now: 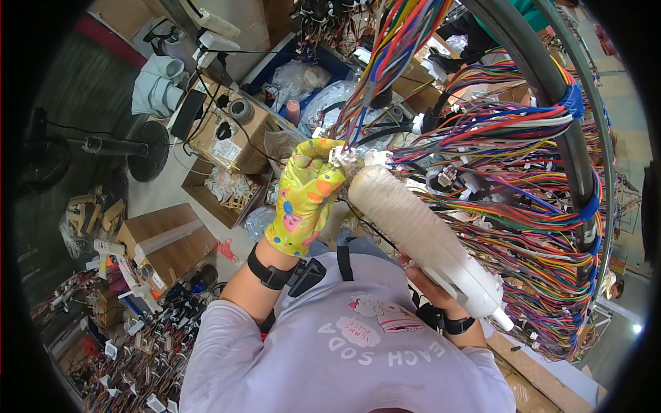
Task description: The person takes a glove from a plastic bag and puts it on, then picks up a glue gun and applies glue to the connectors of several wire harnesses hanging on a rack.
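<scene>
My left hand [305, 196], in a yellow glove with coloured dots, is closed on a white plastic connector [340, 157] at the end of a bundle of coloured wires [399, 48]. My bare right hand [428, 286] is wrapped round the grip of a white hot glue gun [430, 234], which hides most of the fingers. Its blunt front, covered in beige wrapping, points at the connector, close to my left fingertips. From the gun's rear end a white stick juts out. Whether the gun's tip touches the connector I cannot tell.
Thick wire bundles [509, 138] hang from a curved metal rail [561, 124] on the right. To the left stand an open carton [231, 199], a taped cardboard box [169, 244] and a black round fan base [148, 151]. A blue crate [265, 79] holds plastic bags. Heaped wire harnesses [151, 358] lie lower left.
</scene>
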`<action>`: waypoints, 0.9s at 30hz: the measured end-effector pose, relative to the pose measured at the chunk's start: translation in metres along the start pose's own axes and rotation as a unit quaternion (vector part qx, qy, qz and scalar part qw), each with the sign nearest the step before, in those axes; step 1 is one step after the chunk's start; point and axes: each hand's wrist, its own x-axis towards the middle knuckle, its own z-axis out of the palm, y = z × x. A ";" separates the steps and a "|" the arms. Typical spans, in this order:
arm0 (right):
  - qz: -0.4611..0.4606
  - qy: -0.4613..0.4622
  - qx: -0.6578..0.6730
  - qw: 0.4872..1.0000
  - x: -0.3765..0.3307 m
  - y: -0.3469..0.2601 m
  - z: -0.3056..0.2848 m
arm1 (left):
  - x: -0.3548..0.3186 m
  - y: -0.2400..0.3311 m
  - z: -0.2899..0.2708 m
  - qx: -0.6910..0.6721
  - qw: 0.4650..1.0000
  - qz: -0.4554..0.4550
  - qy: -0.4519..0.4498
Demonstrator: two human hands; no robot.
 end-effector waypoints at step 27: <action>-0.058 -0.028 -0.124 0.990 0.000 0.005 -0.017 | 0.001 0.003 0.002 0.059 0.998 0.028 0.021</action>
